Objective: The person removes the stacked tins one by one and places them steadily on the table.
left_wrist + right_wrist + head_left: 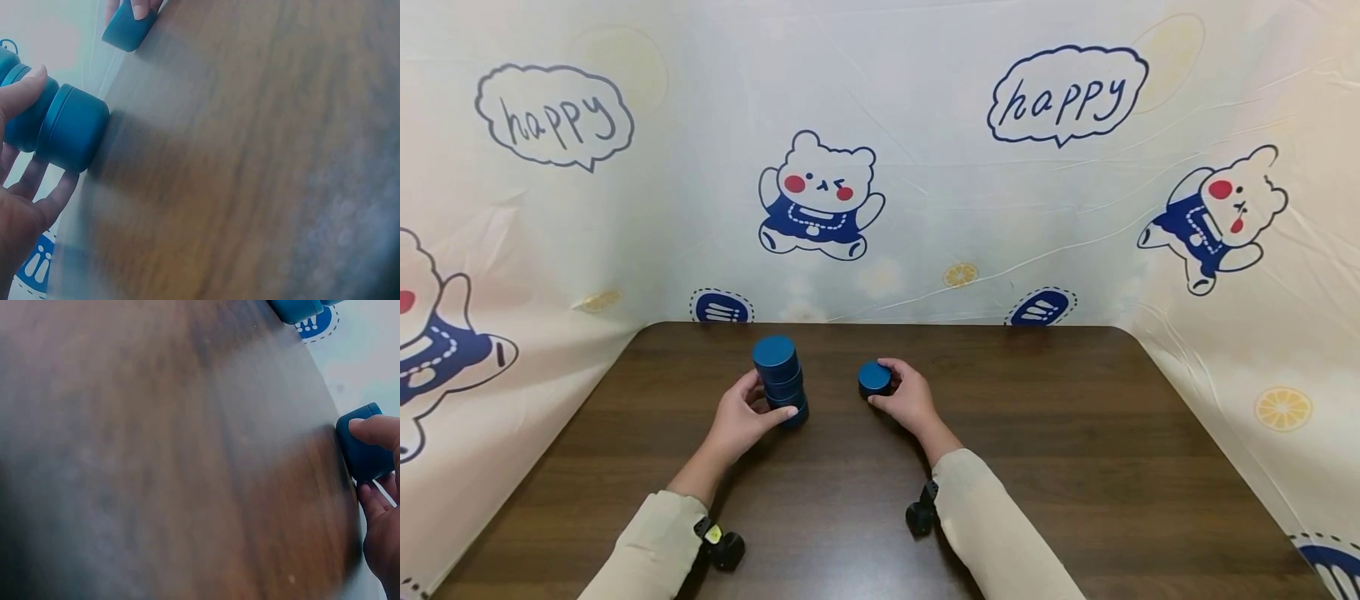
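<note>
Blue against dark wood: our right hand curls thumb and fingers round a single blue puck, which sits flat on the bench just right of centre. The right wrist view confirms it, with a fingertip lying over the puck's top edge and the other fingers tucked along its side. Our left hand wraps round the lower part of a stack of blue pucks, three high as far as we can tell, standing a short way to the left of the lone piece; in the left wrist view the thumb lies along one side of the stack and the fingers cradle the other.

As we judge it, the step in hand is bringing the lone puck onto the stack, and doing it well means a firm side pinch that leaves the underside free. We should lift it clear of the bench before crossing the gap, bring it in above the top piece, and lower it flat and centred. The left hand does best gripping low so the stack does not tip, its fingers kept below the top rim. Behind the bench hangs a cream cloth printed with bears.
</note>
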`<state>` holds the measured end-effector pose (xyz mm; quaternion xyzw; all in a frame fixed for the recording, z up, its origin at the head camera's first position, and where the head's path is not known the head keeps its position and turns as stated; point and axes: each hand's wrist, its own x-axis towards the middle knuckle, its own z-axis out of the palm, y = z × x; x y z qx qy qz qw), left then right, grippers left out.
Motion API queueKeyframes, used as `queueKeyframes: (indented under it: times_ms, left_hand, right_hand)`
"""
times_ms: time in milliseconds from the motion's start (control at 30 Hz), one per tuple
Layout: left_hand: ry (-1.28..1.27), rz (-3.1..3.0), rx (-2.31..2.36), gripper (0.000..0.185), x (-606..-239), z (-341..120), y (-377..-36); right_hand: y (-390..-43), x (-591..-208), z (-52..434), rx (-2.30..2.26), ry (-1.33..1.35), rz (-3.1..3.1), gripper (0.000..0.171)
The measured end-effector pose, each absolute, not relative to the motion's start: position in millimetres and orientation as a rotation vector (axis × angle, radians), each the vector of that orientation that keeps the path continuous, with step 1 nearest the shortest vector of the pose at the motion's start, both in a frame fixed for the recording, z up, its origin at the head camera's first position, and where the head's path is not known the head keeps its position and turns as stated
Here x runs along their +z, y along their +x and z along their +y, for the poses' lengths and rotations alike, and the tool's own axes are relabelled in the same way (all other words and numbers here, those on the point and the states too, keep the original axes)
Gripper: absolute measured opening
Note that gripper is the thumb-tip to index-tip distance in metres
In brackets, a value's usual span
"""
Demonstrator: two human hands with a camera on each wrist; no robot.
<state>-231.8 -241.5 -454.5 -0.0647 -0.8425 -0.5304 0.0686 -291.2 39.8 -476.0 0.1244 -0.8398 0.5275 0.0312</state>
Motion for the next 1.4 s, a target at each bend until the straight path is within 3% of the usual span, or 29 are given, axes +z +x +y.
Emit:
queueKeyframes:
  times_ms: [1400]
  left_hand:
    - [-0.188,-2.531,-1.598,0.073,-455,-241,-231]
  right_hand:
    - [-283,-436,31,1.587,0.531,-2.496,0.064]
